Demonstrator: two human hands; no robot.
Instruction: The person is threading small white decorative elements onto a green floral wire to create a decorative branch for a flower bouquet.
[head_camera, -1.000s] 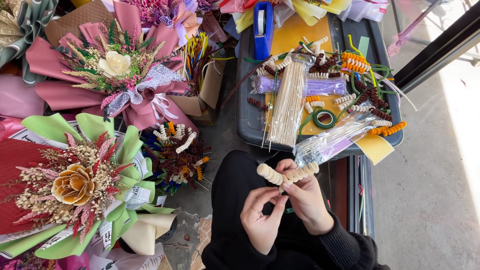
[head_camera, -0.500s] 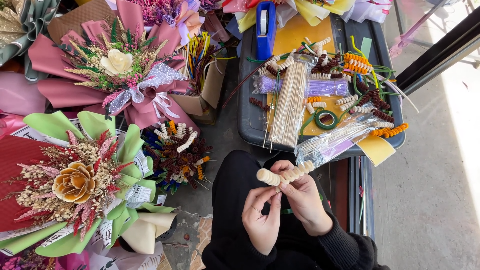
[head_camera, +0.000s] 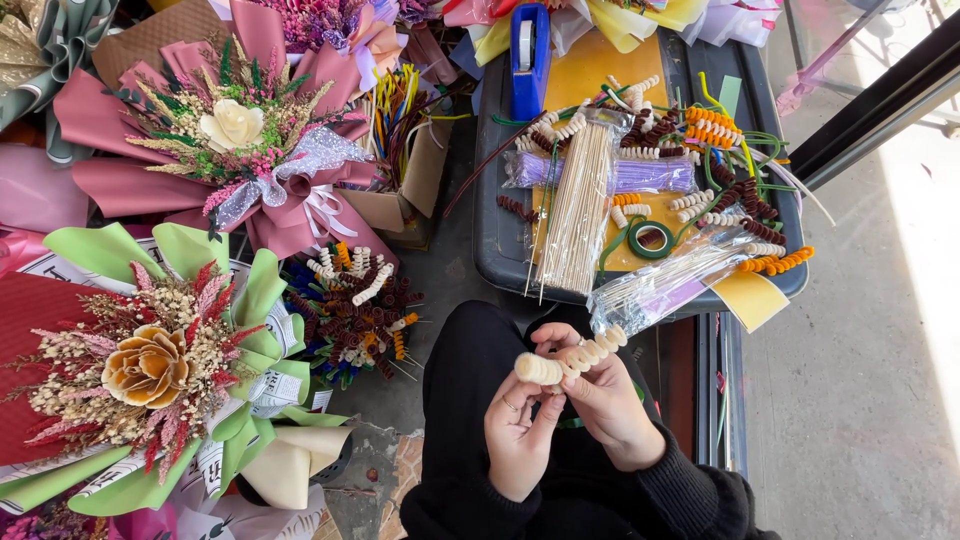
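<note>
My left hand (head_camera: 518, 430) and my right hand (head_camera: 600, 395) both hold a cream coiled pipe-cleaner spiral (head_camera: 568, 358) above my lap in black trousers. The left fingers pinch its thicker left end; the right hand wraps the middle from behind, and the thinner end points up and to the right. A ring shows on a left finger. Just beyond the hands lies a clear bag of thin sticks (head_camera: 668, 280) on the edge of a dark tray (head_camera: 495, 230).
The tray holds a bundle of wooden skewers (head_camera: 578, 205), green tape roll (head_camera: 651, 239), purple bag, blue tape dispenser (head_camera: 528, 45), and orange, brown and cream spirals. Left are a pink bouquet (head_camera: 232, 130), a green-wrapped bouquet (head_camera: 150, 365), and a pot of finished spirals (head_camera: 352, 310).
The hands have barely shifted; the spiral has turned slightly between the fingers. Everything else stays as it was.
</note>
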